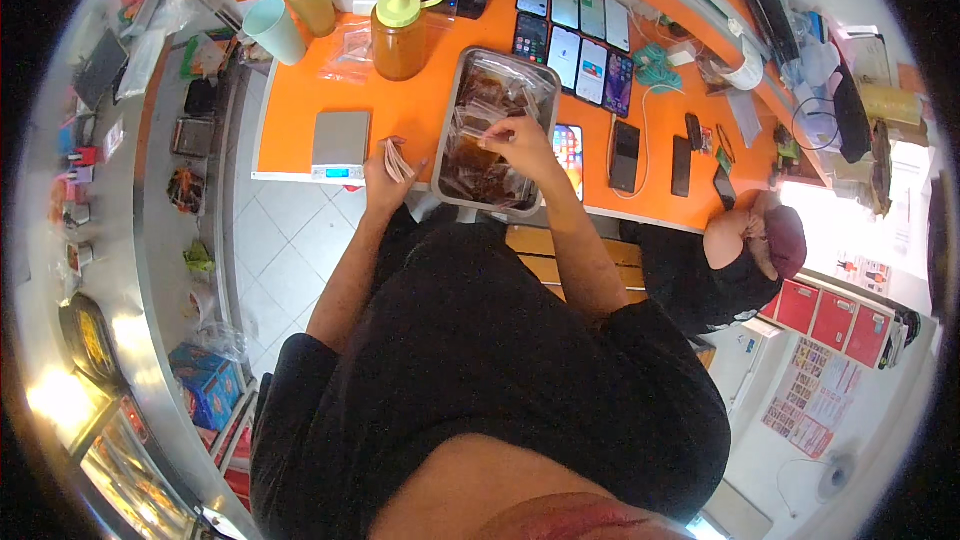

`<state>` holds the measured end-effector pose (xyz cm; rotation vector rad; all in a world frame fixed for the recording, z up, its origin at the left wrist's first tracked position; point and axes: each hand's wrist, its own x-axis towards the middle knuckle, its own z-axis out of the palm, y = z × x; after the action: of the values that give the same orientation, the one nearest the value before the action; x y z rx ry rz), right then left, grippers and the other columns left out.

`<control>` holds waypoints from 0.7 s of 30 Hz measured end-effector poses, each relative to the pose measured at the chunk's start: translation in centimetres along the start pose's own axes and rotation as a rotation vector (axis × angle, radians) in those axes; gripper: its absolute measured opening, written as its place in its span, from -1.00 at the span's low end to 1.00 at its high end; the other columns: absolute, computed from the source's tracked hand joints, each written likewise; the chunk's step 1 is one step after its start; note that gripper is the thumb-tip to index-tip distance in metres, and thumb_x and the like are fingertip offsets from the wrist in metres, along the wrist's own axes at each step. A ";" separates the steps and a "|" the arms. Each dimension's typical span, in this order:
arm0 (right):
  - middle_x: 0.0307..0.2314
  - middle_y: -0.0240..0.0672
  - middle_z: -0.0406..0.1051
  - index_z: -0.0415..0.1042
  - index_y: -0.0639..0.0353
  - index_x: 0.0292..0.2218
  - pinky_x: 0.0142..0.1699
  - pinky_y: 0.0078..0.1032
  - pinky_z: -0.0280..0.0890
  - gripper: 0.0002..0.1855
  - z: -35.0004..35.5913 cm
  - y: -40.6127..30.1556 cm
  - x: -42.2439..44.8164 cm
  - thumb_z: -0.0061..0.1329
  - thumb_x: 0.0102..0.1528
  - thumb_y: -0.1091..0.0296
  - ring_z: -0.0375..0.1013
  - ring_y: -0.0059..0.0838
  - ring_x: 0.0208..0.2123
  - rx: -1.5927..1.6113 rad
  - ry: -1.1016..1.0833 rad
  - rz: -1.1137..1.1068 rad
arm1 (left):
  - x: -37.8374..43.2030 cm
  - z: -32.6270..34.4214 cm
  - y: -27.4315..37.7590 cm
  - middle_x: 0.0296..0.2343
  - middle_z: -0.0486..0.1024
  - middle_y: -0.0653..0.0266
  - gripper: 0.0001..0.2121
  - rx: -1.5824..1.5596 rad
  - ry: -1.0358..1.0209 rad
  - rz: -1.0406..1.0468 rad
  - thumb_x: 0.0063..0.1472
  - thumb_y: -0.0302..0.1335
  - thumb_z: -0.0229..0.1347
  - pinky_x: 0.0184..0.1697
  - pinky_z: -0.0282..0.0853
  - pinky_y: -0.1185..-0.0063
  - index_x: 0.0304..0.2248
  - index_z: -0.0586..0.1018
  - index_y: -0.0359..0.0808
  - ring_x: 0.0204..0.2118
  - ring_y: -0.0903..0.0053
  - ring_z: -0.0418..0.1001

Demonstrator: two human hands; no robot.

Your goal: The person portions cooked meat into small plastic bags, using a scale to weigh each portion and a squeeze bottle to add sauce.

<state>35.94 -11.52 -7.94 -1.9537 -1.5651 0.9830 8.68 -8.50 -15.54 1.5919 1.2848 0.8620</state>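
A metal tray (550,101) stands at the front edge of the orange table (409,101), filled with small clear plastic bags of dark brown sauce (480,165). Over its middle, my right hand (523,146) has thumb and fingertips pinched at the top edge of a clear bag; the fingers partly hide it. My left hand (386,184) is left of the tray, holding a small fanned stack of thin, pale flat pieces (397,160) whose kind is unclear. Close by on its left lies a digital kitchen scale (341,139) with a lit display.
Behind the tray stand a squeeze bottle (399,45) of brown liquid and two plastic cups (274,30). Several phones (562,56) lie to the right, with cables (646,157) among them. A person in a dark red cap (787,241) sits at the table's right end.
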 end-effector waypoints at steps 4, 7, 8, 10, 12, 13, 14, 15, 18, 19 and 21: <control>-0.48 -0.29 0.56 0.62 0.24 -0.37 -0.20 -0.47 0.39 -0.72 0.5 -5.0 0.3 0.33 -0.02 0.21 0.53 -0.47 -0.38 0.204 -0.045 -0.100 | -0.5 1.0 -2.0 -0.48 0.46 0.29 -0.47 -0.124 0.219 0.119 -0.08 -0.45 0.48 -0.41 0.40 0.59 -0.16 0.46 -0.38 -0.51 0.59 0.43; -0.48 -0.31 0.57 0.59 0.27 -0.41 -0.27 -0.50 0.39 -0.74 4.0 -6.6 1.5 0.33 -0.03 0.26 0.52 -0.55 -0.43 0.463 -0.005 -0.134 | -0.6 1.7 -2.3 -0.40 0.49 0.25 -0.40 -0.209 0.233 0.064 -0.09 -0.42 0.50 -0.38 0.44 0.59 -0.10 0.44 -0.39 -0.46 0.57 0.49; -0.49 -0.30 0.56 0.58 0.28 -0.43 -0.29 -0.50 0.40 -0.74 5.0 -7.6 1.5 0.33 -0.03 0.29 0.52 -0.57 -0.44 0.334 0.036 -0.138 | -0.8 1.7 -1.8 -0.33 0.50 0.21 -0.35 -0.189 0.225 0.026 -0.11 -0.41 0.49 -0.29 0.47 0.53 -0.05 0.41 -0.39 -0.35 0.49 0.54; -0.54 -0.27 0.54 0.57 0.28 -0.43 -0.31 -0.50 0.40 -0.76 8.7 -5.9 2.6 0.33 -0.03 0.32 0.51 -0.58 -0.45 0.255 0.054 -0.164 | -0.1 2.0 -0.1 -0.32 0.50 0.19 -0.35 -0.121 0.269 0.093 -0.10 -0.42 0.47 -0.24 0.47 0.49 -0.04 0.41 -0.40 -0.31 0.45 0.53; -0.54 -0.27 0.54 0.57 0.28 -0.43 -0.31 -0.50 0.40 -0.77 11.8 -6.0 2.4 0.33 -0.03 0.33 0.51 -0.58 -0.46 0.263 0.018 -0.165 | 0.6 2.8 -2.7 -0.28 0.49 0.10 -0.40 -0.142 0.280 0.047 -0.08 -0.45 0.41 -0.14 0.44 0.41 -0.06 0.41 -0.39 -0.22 0.32 0.51; -0.54 -0.26 0.55 0.58 0.28 -0.42 -0.30 -0.49 0.40 -0.78 12.1 -6.3 2.3 0.32 -0.02 0.34 0.51 -0.59 -0.46 0.274 -0.008 -0.151 | 0.6 2.9 -3.0 -0.28 0.49 0.10 -0.40 -0.145 0.285 0.044 -0.08 -0.45 0.41 -0.14 0.44 0.41 -0.06 0.41 -0.39 -0.22 0.32 0.51; -0.48 -0.22 0.57 0.59 0.27 -0.39 -0.25 -0.43 0.41 -0.80 11.6 -6.2 2.4 0.27 0.02 0.32 0.54 -0.44 -0.43 0.216 -0.052 -0.185 | 0.5 3.0 -3.2 -0.26 0.48 0.09 -0.42 -0.110 0.290 0.093 -0.08 -0.45 0.41 -0.12 0.43 0.41 -0.07 0.41 -0.38 -0.21 0.30 0.51; -0.48 -0.22 0.57 0.59 0.27 -0.39 -0.25 -0.43 0.41 -0.80 10.6 -6.4 2.6 0.27 0.02 0.32 0.54 -0.44 -0.43 0.211 -0.060 -0.187 | 0.5 3.0 -3.4 -0.25 0.47 0.07 -0.44 -0.074 0.298 0.139 -0.07 -0.46 0.41 -0.11 0.42 0.42 -0.09 0.41 -0.38 -0.19 0.27 0.50; -0.37 -0.15 0.58 0.62 0.19 -0.35 -0.12 -0.31 0.41 -0.73 6.1 -4.3 4.1 0.17 0.08 0.15 0.57 -0.17 -0.30 -0.009 0.314 -0.169 | 0.4 2.0 -1.3 -0.25 0.46 0.07 -0.45 0.221 0.363 0.292 -0.08 -0.44 0.42 -0.08 0.40 0.41 -0.13 0.41 -0.39 -0.18 0.24 0.48; -0.31 -0.12 0.58 0.64 0.12 -0.32 -0.05 -0.24 0.40 -0.69 4.5 -2.5 4.9 0.14 0.08 0.05 0.56 -0.08 -0.23 -0.060 0.426 -0.146 | 0.5 2.0 -1.0 -0.25 0.46 0.07 -0.45 0.218 0.361 0.294 -0.08 -0.44 0.42 -0.08 0.40 0.41 -0.13 0.41 -0.39 -0.18 0.24 0.48; -0.37 -0.15 0.59 0.62 0.21 -0.35 -0.15 -0.38 0.42 -0.75 2.6 0.8 5.0 0.15 0.10 0.19 0.57 -0.20 -0.31 -0.582 0.499 -0.038 | 0.3 2.1 -0.7 -0.26 0.45 0.07 -0.44 -0.044 0.282 0.200 -0.08 -0.42 0.44 -0.07 0.39 0.41 -0.13 0.41 -0.40 -0.17 0.27 0.47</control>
<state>35.01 -7.16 -11.48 -2.2857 -1.6812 -0.0203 10.45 -8.57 -16.94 1.6246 1.3028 1.2674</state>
